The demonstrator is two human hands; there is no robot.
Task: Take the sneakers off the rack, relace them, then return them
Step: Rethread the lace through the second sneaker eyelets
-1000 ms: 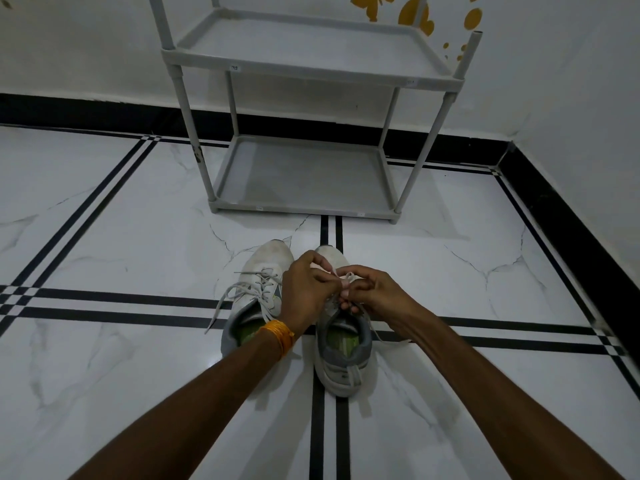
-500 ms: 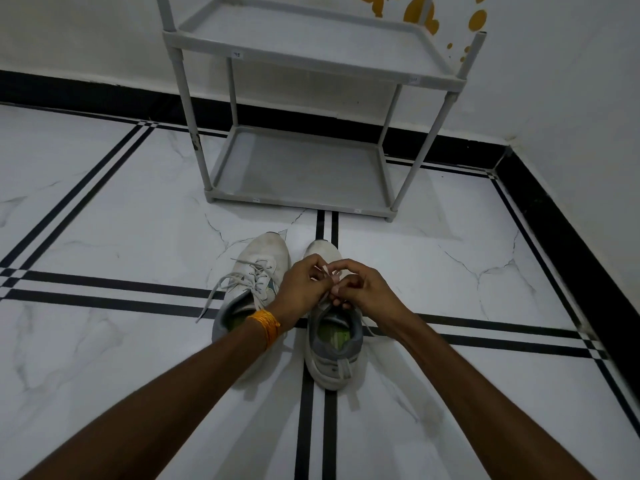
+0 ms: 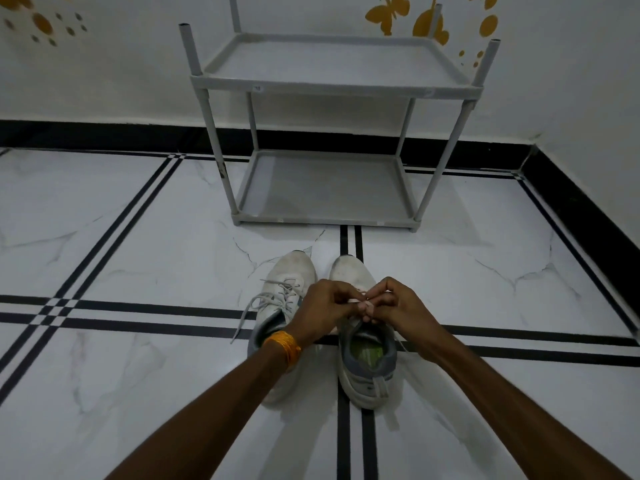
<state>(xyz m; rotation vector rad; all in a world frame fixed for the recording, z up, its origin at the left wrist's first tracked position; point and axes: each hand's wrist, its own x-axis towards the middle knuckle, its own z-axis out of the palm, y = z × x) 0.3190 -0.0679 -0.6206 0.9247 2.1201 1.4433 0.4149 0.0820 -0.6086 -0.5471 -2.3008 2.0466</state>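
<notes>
Two white sneakers with grey collars stand side by side on the floor, toes pointing at the rack. The left sneaker (image 3: 289,282) has loose laces trailing to its left. Over the right sneaker (image 3: 367,368), my left hand (image 3: 323,311) and my right hand (image 3: 398,306) meet, fingers pinched on its lace (image 3: 360,301) above the tongue. An orange band circles my left wrist. The grey two-shelf rack (image 3: 332,84) stands beyond the shoes against the wall, both shelves bare.
The white marble floor (image 3: 138,244) carries black double stripes. A black skirting runs along the back wall and the right wall (image 3: 588,216), which meet in a corner at the right of the rack. Yellow butterfly stickers decorate the wall.
The view has tilted up, so more of the rack and wall shows. Both hands stay pinched on the right sneaker's lace, fingers shifted slightly.
</notes>
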